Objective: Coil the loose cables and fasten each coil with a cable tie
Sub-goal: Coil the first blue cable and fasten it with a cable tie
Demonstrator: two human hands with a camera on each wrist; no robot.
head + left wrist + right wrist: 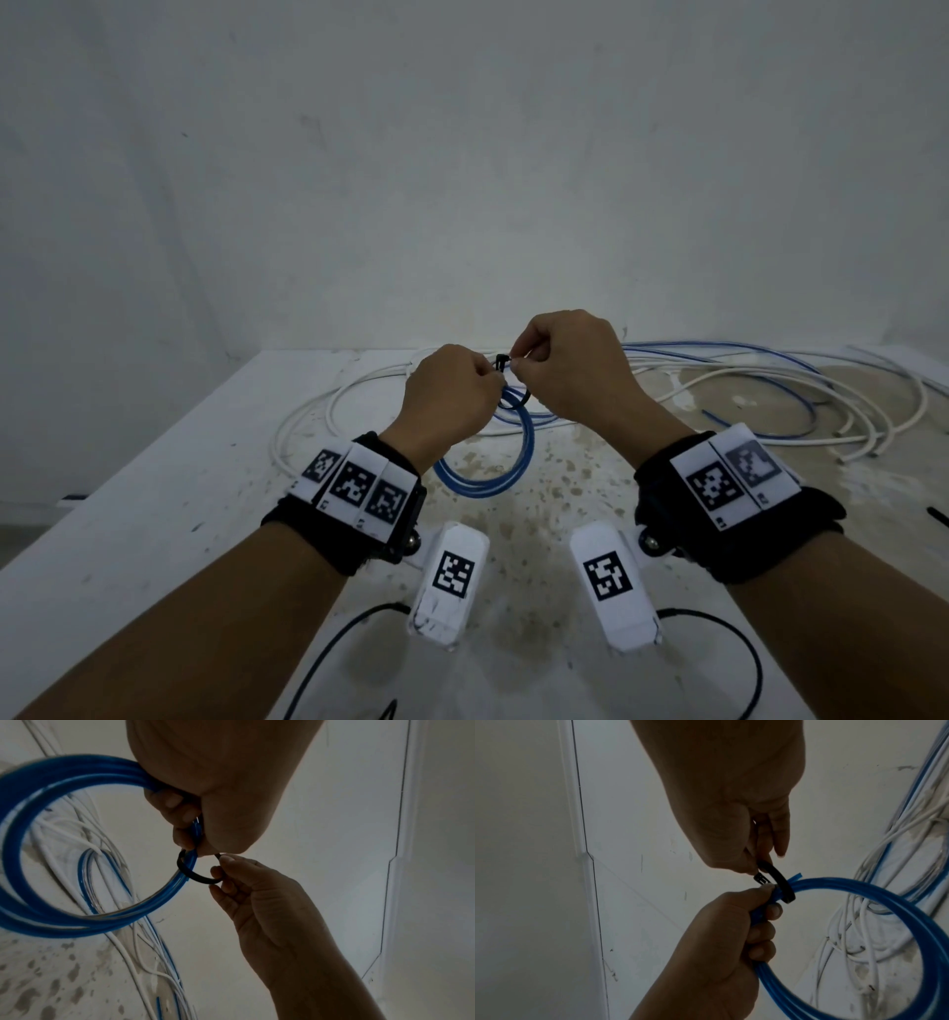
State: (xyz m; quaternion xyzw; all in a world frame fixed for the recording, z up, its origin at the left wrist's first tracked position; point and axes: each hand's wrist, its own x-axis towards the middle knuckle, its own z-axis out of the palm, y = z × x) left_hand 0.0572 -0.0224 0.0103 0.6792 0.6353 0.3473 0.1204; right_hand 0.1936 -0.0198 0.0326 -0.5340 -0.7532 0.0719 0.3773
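Note:
A blue cable coil [506, 462] of a few loops hangs above the table, gripped at its top by my left hand [452, 401]. Seen from the left wrist, the coil [51, 845] runs into the curled fingers of the left hand [185, 817]. A black cable tie [195, 874] loops round the coil strands beside that grip. My right hand [560, 365] pinches the tie between thumb and fingers. From the right wrist, the tie [780, 880] arcs over the blue coil [859, 892], its head [838, 879] free near the right fingertips [752, 866].
Loose white cables [359, 406] and blue cables [760, 380] lie tangled across the back of the stained white table [154, 514], close to the wall. A short black piece [937, 516] lies at the table's right edge. Black camera leads [334, 647] trail near the front.

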